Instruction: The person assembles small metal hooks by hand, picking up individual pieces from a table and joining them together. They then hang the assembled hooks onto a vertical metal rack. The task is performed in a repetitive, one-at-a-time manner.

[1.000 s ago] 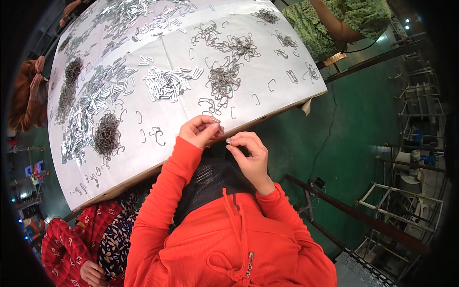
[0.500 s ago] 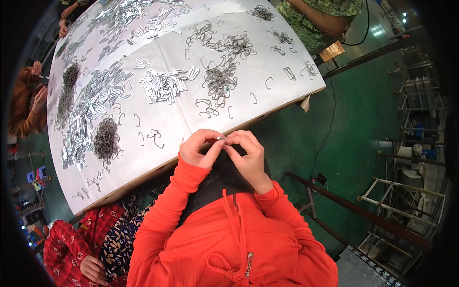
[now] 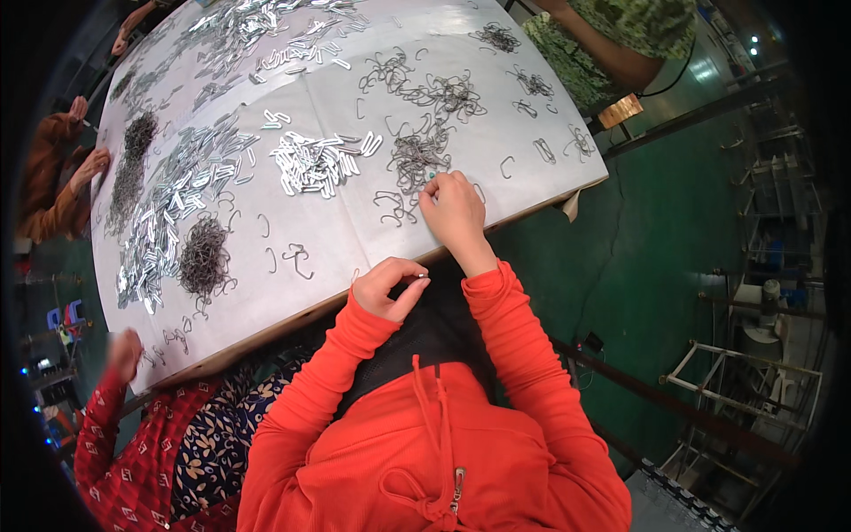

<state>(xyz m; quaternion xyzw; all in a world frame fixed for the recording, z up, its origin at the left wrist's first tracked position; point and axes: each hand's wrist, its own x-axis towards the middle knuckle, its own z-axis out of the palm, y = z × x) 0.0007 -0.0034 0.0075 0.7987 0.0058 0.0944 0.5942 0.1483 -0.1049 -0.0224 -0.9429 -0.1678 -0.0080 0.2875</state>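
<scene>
My left hand (image 3: 388,288), just off the table's front edge, has thumb and forefinger pinched on a small shiny metal piece (image 3: 424,276); most of it is hidden by the fingers. My right hand (image 3: 455,217) reaches over the table edge to the near side of a pile of bent dark wire hooks (image 3: 417,158). Its fingers are curled together and touch or almost touch the hooks; what they hold, if anything, cannot be made out. Left of that pile lies a heap of silvery oblong metal clips (image 3: 315,164).
The white-covered table (image 3: 341,239) bears more clips (image 3: 182,186) and a dense hook pile (image 3: 204,257) on the left. A person in a red patterned sleeve (image 3: 102,426) sits at my left. Others work across at the left, and one in green (image 3: 612,40) at the far right.
My hands were together at the table edge; the right has moved forward to the hook pile, while the left stays back with the metal piece. The red-sleeved neighbour's hand has risen to the table.
</scene>
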